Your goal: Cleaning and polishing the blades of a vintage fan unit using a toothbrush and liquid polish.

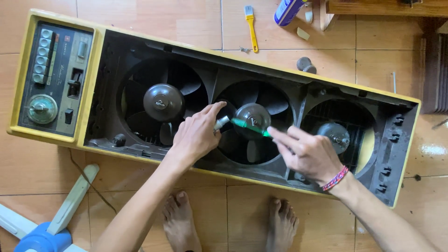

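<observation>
Green toothbrush [249,126] (white head) in right hand [308,154], on dusty mid fan hub [253,115].

Fan housing [98,44] lies on floor [177,16]: control panel [53,79] at left end, three fans in row; brush [251,25] behind it.

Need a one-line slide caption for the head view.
Left hand steadies the middle fan while right hand holds a green toothbrush against it.
</observation>
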